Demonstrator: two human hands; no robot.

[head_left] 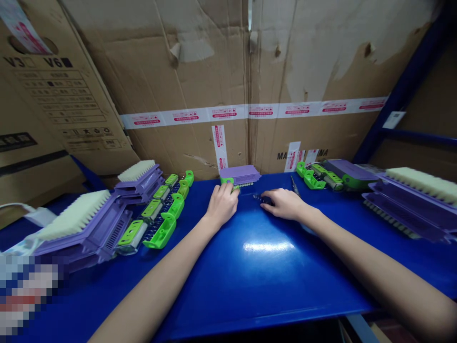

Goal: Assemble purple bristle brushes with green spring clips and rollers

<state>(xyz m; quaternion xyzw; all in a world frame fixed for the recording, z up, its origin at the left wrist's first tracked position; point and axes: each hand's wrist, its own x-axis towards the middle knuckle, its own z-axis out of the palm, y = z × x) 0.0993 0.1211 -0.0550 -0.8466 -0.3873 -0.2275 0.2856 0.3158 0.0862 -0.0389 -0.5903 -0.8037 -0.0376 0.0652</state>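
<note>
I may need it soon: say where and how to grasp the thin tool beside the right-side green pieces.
Grasp the thin tool by its thicker near end, probably from above on the near side: that end points roughly toward you, the slim end toward the cardboard.

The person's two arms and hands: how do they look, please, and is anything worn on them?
Both the left hand and the right hand are without gloves. The left forearm and right forearm are bare: no sleeve, watch or bracelet shows, nor any cable or marking. The fingers are too small to rule out a thin ring.
</note>
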